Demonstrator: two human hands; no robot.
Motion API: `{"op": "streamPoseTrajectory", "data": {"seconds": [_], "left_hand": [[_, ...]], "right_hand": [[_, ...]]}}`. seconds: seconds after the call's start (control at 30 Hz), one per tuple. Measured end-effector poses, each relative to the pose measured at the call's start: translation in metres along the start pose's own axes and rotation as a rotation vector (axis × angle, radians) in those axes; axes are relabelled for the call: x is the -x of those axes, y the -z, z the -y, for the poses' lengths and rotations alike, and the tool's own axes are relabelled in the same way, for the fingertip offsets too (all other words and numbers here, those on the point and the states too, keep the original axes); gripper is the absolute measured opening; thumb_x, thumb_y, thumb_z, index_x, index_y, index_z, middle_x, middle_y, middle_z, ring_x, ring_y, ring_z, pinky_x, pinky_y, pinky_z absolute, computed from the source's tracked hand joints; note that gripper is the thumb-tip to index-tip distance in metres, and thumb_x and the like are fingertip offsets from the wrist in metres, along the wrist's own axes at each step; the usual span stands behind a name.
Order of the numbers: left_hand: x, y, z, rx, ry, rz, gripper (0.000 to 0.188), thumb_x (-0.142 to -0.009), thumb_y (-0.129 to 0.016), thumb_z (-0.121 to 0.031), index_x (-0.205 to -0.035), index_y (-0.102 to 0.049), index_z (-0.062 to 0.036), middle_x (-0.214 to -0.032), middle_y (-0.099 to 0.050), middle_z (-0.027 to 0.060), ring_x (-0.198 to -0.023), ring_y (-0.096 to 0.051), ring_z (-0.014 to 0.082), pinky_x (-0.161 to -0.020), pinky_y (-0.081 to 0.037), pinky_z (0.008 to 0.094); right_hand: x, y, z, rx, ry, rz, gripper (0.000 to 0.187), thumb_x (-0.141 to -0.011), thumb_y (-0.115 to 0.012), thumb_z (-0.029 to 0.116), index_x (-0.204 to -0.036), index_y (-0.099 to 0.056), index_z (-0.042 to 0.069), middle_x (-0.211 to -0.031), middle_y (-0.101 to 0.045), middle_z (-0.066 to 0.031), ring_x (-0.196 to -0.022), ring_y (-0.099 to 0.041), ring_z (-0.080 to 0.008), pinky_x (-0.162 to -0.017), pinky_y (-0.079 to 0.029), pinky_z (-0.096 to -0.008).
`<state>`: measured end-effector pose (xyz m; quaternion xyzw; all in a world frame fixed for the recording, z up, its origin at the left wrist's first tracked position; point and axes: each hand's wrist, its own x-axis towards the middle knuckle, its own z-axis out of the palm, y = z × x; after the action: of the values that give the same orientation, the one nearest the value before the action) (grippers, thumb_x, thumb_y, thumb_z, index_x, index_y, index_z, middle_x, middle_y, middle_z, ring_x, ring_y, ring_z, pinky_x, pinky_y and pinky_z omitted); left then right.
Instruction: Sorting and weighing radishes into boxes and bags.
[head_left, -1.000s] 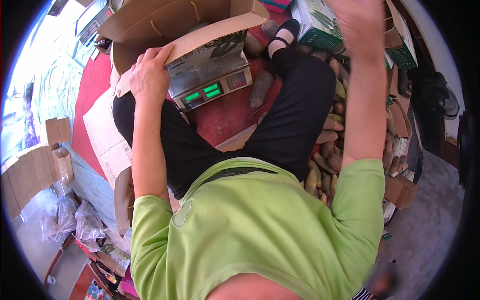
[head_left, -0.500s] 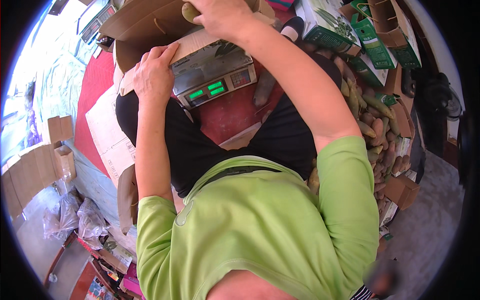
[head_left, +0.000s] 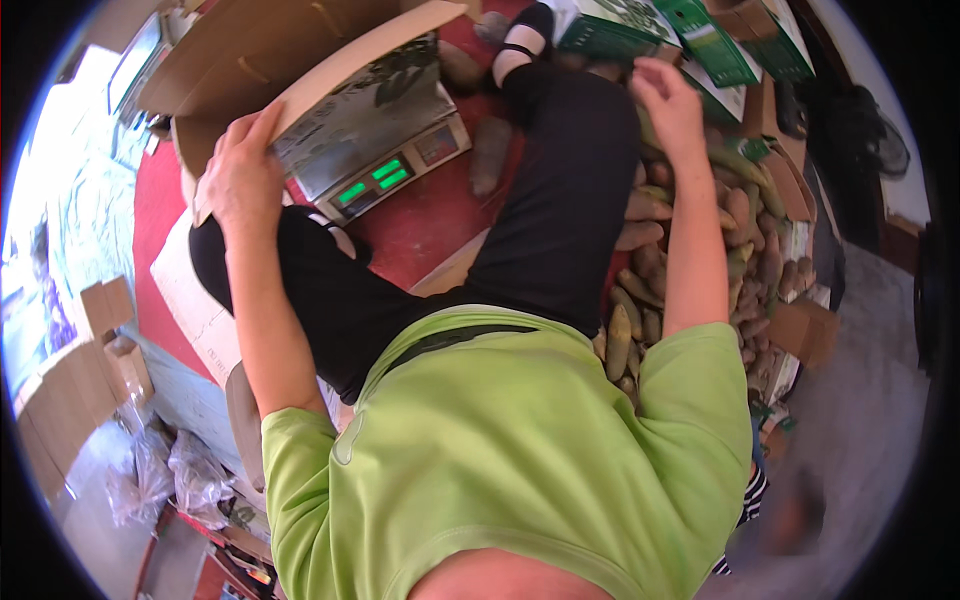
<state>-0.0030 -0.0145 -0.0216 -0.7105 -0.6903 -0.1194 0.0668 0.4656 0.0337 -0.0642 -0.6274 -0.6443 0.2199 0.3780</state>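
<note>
My left hand [head_left: 243,172] grips the near edge of an open cardboard box [head_left: 375,62], its fingers over the rim. The box has a dark printed outer side and sits on a digital scale [head_left: 415,150] with lit green displays. To the right, my right hand [head_left: 674,118] hangs over a heap of long root-like vegetables [head_left: 745,215], some greenish, some reddish brown. Its thumb and fingers are bent but apart, and I see nothing between them. Most of the box's inside is hidden by its walls.
Green-and-white cartons [head_left: 625,30] stand beyond the heap. A few loose dark vegetables [head_left: 490,155] lie on the red sheet [head_left: 425,235] between my legs. Flattened cardboard [head_left: 195,290] lies by my left knee, and clear plastic bags [head_left: 195,470] are further left.
My right hand has left the box, where it held a yellowish-green vegetable, and moved right to the heap. That vegetable is no longer in the hand. My left hand still holds the box edge.
</note>
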Motion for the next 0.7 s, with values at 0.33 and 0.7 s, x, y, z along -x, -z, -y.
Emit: {"op": "streamPoseTrajectory", "data": {"seconds": [0.33, 0.7], "left_hand": [[0.003, 0.006, 0.003, -0.036, 0.023, 0.030, 0.055, -0.078, -0.052, 0.003, -0.123, -0.062, -0.0261, -0.115, -0.062, 0.0024, -0.104, -0.061, 0.0241, -0.086, -0.050, 0.0365], [-0.006, -0.011, 0.005, -0.019, -0.011, 0.046, 0.048, -0.085, -0.053, 0.000, -0.124, -0.061, -0.0257, -0.114, -0.064, 0.0022, -0.099, -0.064, 0.0238, -0.081, -0.053, 0.0373]], "right_hand": [[0.262, -0.035, -0.179, 0.207, -0.739, 0.304, 0.025, -0.080, -0.069, 0.016, -0.102, -0.066, 0.005, -0.097, -0.069, -0.0149, -0.094, -0.066, -0.0283, -0.083, -0.050, -0.0366], [0.416, -0.054, -0.201, 0.180, -1.196, 0.325, 0.024, -0.077, -0.070, 0.025, -0.093, -0.065, 0.008, -0.077, -0.066, -0.0090, -0.073, -0.065, -0.0219, -0.071, -0.053, -0.0335]]}}
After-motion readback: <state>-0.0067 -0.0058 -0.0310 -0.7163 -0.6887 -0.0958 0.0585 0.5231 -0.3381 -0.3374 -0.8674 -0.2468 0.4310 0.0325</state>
